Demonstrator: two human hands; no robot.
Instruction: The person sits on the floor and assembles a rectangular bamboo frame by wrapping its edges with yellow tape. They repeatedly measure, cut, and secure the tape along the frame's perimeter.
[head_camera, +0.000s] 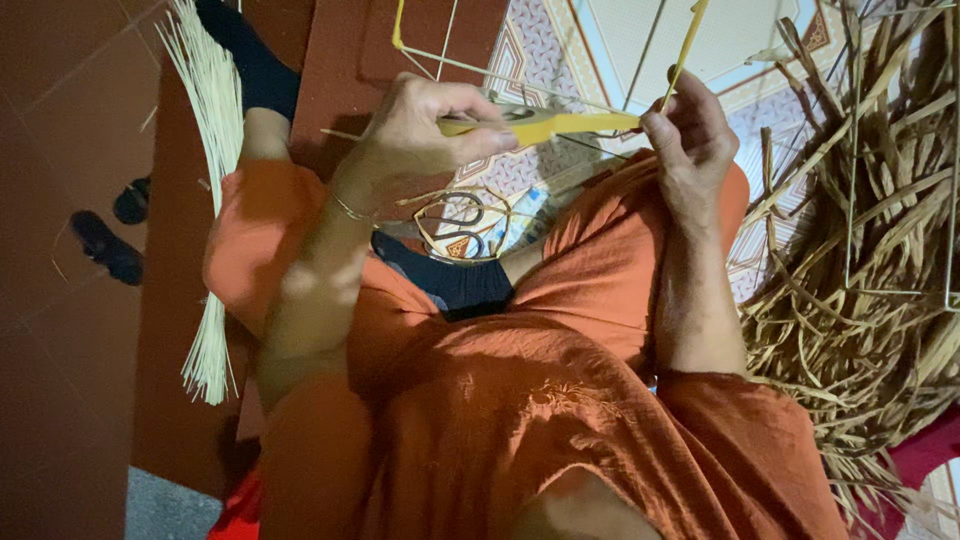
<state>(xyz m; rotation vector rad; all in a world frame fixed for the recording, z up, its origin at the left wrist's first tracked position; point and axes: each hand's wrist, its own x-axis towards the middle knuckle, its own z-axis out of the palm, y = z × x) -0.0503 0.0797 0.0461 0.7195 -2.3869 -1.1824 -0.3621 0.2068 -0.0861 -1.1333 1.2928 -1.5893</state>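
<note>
Strip's far end cut off at the top edge. Left hand (425, 125) and right hand (690, 135) both pinch the yellow strip (560, 124) between them.

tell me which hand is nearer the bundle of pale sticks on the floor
Left. The left hand is up over the knee, on the same side as the bundle of pale sticks. The right hand holds the far end of the yellow strip, farther away.
</note>
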